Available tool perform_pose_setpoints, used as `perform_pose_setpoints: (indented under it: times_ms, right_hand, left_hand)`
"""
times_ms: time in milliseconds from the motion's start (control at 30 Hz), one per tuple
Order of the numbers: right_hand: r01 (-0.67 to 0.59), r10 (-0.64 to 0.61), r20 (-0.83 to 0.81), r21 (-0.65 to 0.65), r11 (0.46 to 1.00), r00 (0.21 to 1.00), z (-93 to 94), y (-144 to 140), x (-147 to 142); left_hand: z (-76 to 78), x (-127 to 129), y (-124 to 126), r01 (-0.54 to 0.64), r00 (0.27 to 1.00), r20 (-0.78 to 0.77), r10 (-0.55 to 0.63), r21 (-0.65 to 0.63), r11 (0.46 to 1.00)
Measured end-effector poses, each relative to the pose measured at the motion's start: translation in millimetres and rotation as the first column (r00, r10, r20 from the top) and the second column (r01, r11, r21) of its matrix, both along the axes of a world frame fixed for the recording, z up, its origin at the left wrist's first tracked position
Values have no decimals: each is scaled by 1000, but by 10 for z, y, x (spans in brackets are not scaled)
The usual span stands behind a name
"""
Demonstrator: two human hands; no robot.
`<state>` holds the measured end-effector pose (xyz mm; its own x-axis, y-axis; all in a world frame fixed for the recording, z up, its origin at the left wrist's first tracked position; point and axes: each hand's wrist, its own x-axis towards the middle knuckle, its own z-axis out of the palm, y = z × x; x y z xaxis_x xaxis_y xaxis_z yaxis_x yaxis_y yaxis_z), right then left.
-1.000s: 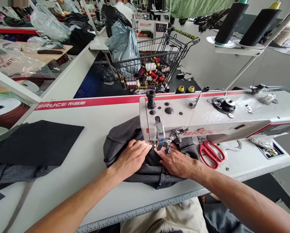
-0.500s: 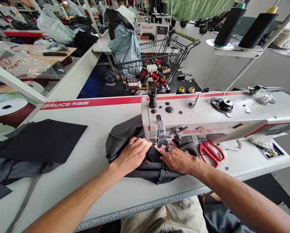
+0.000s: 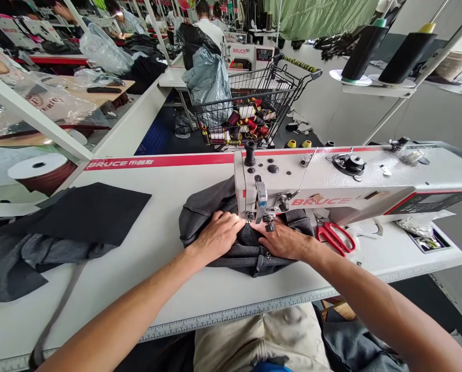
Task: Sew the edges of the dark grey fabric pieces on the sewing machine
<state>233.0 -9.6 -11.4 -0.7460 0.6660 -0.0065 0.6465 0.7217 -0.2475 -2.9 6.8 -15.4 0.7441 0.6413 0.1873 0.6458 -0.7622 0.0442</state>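
A pair of dark grey trousers, with a belt loop and a small metal fastener showing, lies bunched under the head of a white sewing machine. My left hand presses on the cloth left of the needle, its fingers drawn together and gripping the fabric near the presser foot. On the other side, my right hand holds the cloth down, thumb pointing toward the needle. The machine's thread tension parts hide some of its fingers. Red-handled scissors lie right of my right hand.
Dark cut cloth pieces lie on the table's left. A ruler strip edges the front. Thread cones stand on a rack at upper right. Beyond the table is a cart of thread spools. Other people sit farther back.
The view has turned slightly left, so most of the scene sits farther right in the picture. Both hands stay beside the needle on the trousers; any cloth movement is too small to tell.
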Motion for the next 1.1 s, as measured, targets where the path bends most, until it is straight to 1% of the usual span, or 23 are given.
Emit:
perform_pose_setpoints:
  times_ms: [33, 100, 167, 200, 267, 333, 400, 467, 600, 667, 767, 833, 900, 1000, 1033, 1100]
  right_hand:
    - [-3, 3, 6, -27, 1000, 1000, 58, -9, 1]
    - [-40, 41, 19, -81, 996, 999, 201, -74, -7]
    - [-97, 100, 21, -117, 988, 995, 344, -204, -24]
    - [-120, 124, 24, -129, 984, 992, 401, -287, -33]
    - [-146, 154, 45, -148, 978, 987, 467, -466, -45]
    - [-170, 184, 70, -171, 971, 980, 466, -628, -39]
    - [-202, 223, 89, -197, 959, 971, 419, -742, -15]
    - [-200, 223, 106, -195, 960, 969, 355, -798, 19]
    - [-57, 72, 161, -94, 994, 984, 275, -782, 53]
    - [-22, 32, 183, -58, 998, 983, 274, -761, 47]
    - [-76, 72, 134, 25, 997, 988, 306, -778, 30]
    - [-145, 137, 96, 82, 986, 986, 332, -815, 17]
    - [-187, 178, 126, 64, 980, 976, 360, -848, -4]
    - [-173, 172, 228, -16, 985, 958, 399, -863, -66]
    - [-168, 168, 245, -23, 986, 955, 408, -861, -91]
    - [-176, 173, 250, -8, 984, 953, 404, -858, -146]
  left_hand:
    - [16, -1, -6, 3, 1000, 21, -3, -12, 1000]
    - [96, 3, -61, 43, 995, 95, -37, -60, 997]
    - [226, 21, -187, 113, 983, 165, -85, -170, 979]
    - [295, 35, -272, 136, 981, 171, -96, -238, 962]
    - [403, 66, -464, 130, 990, 102, -100, -352, 927]
    - [447, 87, -644, 77, 995, -29, -96, -395, 915]
    - [437, 95, -773, 34, 987, -134, -91, -377, 925]
    - [404, 95, -829, 23, 980, -179, -86, -326, 945]
    - [319, 104, -773, 9, 985, -168, -40, -184, 983]
    - [260, 106, -724, -9, 989, -145, -8, -119, 993]
    - [186, 96, -702, 29, 993, -110, -35, -57, 998]
    - [181, 83, -725, 77, 991, -107, -83, -60, 995]
    - [234, 69, -754, 94, 987, -123, -107, -103, 990]
    - [433, 45, -746, 35, 985, -156, -76, -254, 967]
    - [521, 43, -722, 18, 984, -159, -74, -324, 946]
    - [688, 75, -646, 46, 986, -121, -114, -464, 885]
